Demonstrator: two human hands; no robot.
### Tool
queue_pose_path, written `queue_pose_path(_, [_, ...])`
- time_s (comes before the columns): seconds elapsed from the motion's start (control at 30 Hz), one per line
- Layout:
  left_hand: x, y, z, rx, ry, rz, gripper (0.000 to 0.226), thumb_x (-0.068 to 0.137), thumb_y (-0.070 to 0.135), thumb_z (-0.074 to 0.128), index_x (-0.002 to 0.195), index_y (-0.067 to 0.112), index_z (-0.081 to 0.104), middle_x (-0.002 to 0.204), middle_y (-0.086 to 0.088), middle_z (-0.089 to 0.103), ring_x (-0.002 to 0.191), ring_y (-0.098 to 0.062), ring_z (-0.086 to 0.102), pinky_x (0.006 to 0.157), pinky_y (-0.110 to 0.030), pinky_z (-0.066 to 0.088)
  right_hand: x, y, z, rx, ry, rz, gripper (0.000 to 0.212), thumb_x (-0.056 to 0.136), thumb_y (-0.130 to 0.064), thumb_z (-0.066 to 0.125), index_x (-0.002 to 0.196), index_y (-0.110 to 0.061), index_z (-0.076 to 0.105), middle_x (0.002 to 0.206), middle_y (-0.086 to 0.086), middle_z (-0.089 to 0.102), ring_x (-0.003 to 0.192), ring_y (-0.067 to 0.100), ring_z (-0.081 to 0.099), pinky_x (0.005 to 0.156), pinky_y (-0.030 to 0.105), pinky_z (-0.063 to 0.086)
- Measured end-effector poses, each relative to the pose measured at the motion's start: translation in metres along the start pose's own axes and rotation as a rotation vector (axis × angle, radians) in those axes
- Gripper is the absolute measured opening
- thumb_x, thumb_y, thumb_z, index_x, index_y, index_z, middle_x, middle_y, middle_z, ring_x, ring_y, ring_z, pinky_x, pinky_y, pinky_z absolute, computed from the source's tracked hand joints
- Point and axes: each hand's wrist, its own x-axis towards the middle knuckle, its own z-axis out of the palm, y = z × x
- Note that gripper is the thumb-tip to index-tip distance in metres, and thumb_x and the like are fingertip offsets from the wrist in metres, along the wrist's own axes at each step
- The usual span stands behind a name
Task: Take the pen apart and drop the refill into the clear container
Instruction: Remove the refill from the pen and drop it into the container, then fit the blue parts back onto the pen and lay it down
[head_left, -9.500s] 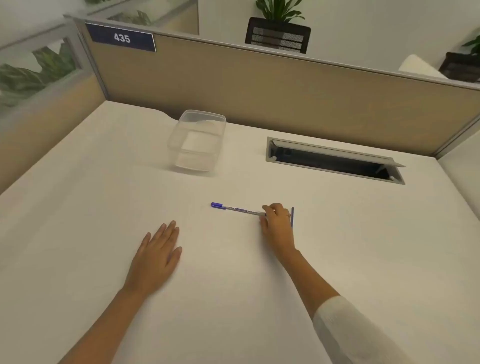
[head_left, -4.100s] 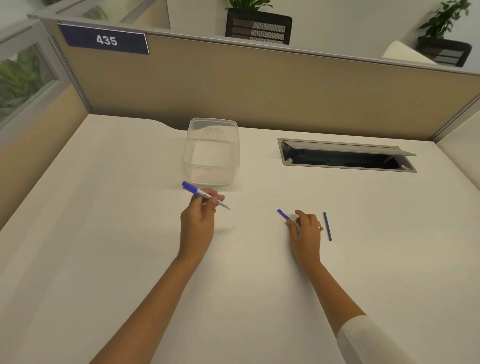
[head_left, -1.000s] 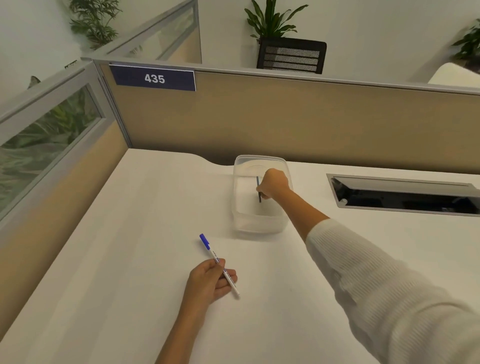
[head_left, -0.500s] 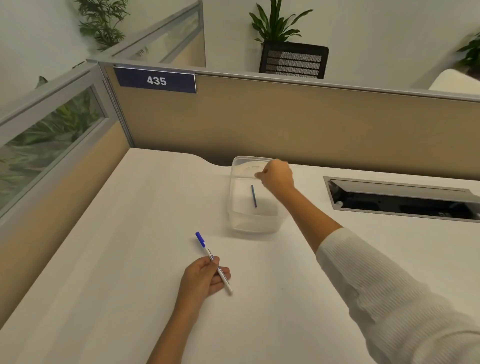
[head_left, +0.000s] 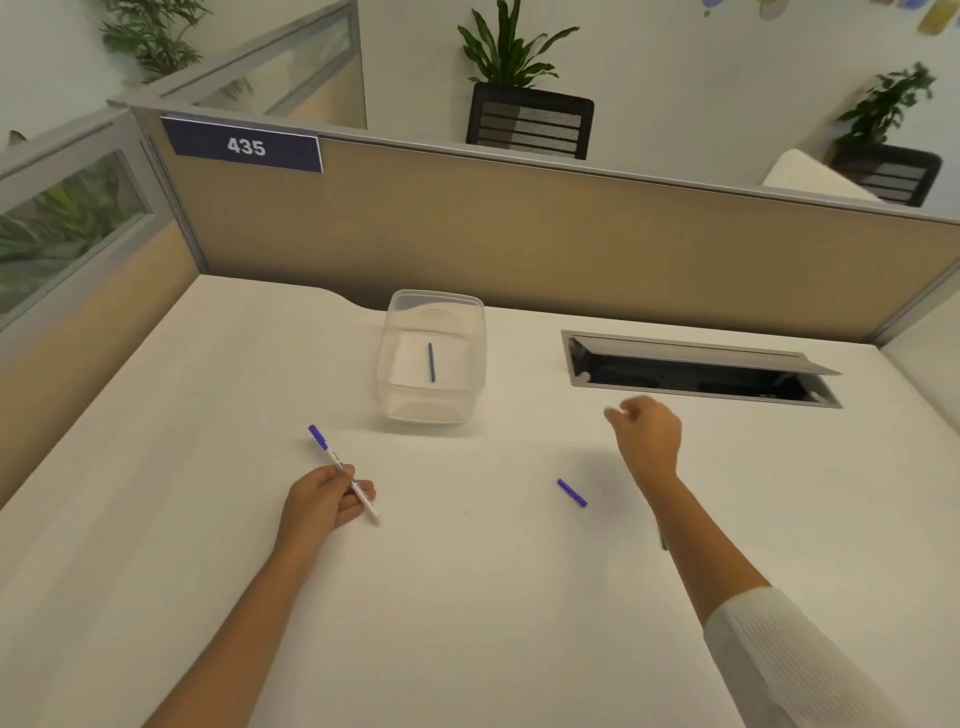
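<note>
The thin blue refill (head_left: 431, 362) lies on the floor of the clear container (head_left: 470, 387) at the back middle of the white desk. My left hand (head_left: 322, 501) grips the white pen barrel (head_left: 345, 473), whose blue end cap points away to the upper left. A small blue pen piece (head_left: 572, 492) lies loose on the desk between my hands. My right hand (head_left: 647, 439) hovers above the desk to the right of the container, fingers loosely curled, holding nothing.
An open cable hatch (head_left: 696, 371) is set into the desk at the back right. A tan partition (head_left: 519, 234) with a "435" sign (head_left: 244, 146) walls off the back; a glazed partition (head_left: 72, 218) closes the left side.
My right hand let the refill go into the container, then drew back to the right and toward me. The left hand keeps hold of the barrel.
</note>
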Motion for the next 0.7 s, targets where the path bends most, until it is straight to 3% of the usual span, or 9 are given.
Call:
queue_pose_path(0.13, [-0.006,-0.003,0.005,0.009,0.044,0.051,0.013,0.093,0.011,0.052,0.100,0.002,0.059,0.082,-0.016,0.069,0.057,-0.010,0.072,0.049,-0.017,0.055,-0.023,0.067,-0.020,-0.141,-0.105,0.136,0.039,0.081,-0.031,0.070,0.106,-0.001,0.064,0.111,0.021,0.061,0.098,0.037,0.060,0.084,0.039,0.049])
queue_pose_path(0.23, [-0.013,-0.004,0.011,0.014,0.088,0.077,0.016,0.093,0.011,0.051,0.103,0.001,0.057,0.082,-0.015,0.067,0.055,-0.007,0.070,0.050,-0.016,0.055,-0.041,0.093,-0.031,-0.130,-0.173,0.133,0.025,0.079,-0.026,0.070,0.086,-0.003,0.066,0.096,0.021,0.058,0.085,0.037,0.060,0.076,0.039,0.053])
queue_pose_path(0.37, [-0.029,-0.002,0.021,-0.007,0.099,0.077,0.017,0.094,0.011,0.050,0.106,0.001,0.054,0.087,-0.018,0.064,0.052,-0.006,0.069,0.051,-0.016,0.056,-0.048,0.110,-0.041,-0.183,-0.208,0.057,0.016,0.087,-0.014,0.061,0.092,0.000,0.069,0.094,0.020,0.067,0.083,0.034,0.062,0.070,0.036,0.050])
queue_pose_path(0.43, [-0.043,-0.002,0.031,-0.016,0.060,0.038,0.017,0.093,0.013,0.051,0.107,0.005,0.056,0.091,-0.018,0.066,0.061,-0.012,0.071,0.051,-0.019,0.056,-0.048,0.114,-0.044,-0.171,-0.212,0.062,0.017,0.087,-0.012,0.060,0.095,0.000,0.068,0.094,0.018,0.070,0.086,0.033,0.063,0.074,0.035,0.051])
queue_pose_path(0.5, [-0.061,-0.003,0.046,0.002,0.009,0.012,0.013,0.092,0.016,0.053,0.103,0.010,0.058,0.095,-0.015,0.068,0.069,-0.017,0.071,0.055,-0.022,0.056,-0.050,0.115,-0.049,-0.123,-0.213,0.095,0.023,0.087,-0.013,0.059,0.106,-0.002,0.065,0.098,0.016,0.070,0.093,0.032,0.063,0.077,0.031,0.047])
queue_pose_path(0.57, [-0.079,-0.006,0.067,-0.033,-0.041,-0.007,0.005,0.091,0.016,0.055,0.095,0.014,0.058,0.095,-0.012,0.070,0.070,-0.015,0.072,0.058,-0.025,0.055,-0.054,0.115,-0.054,-0.046,-0.227,0.103,0.026,0.086,-0.010,0.056,0.110,-0.002,0.064,0.091,0.013,0.069,0.086,0.028,0.062,0.075,0.028,0.043])
queue_pose_path(0.7, [-0.111,-0.011,0.112,-0.185,-0.144,-0.019,0.005,0.091,0.013,0.056,0.087,0.017,0.056,0.099,-0.011,0.072,0.081,-0.016,0.073,0.070,-0.030,0.056,-0.065,0.101,-0.072,0.362,-0.250,0.239,0.022,0.085,-0.007,0.053,0.103,-0.005,0.065,0.084,0.009,0.067,0.072,0.021,0.064,0.073,0.034,0.055])
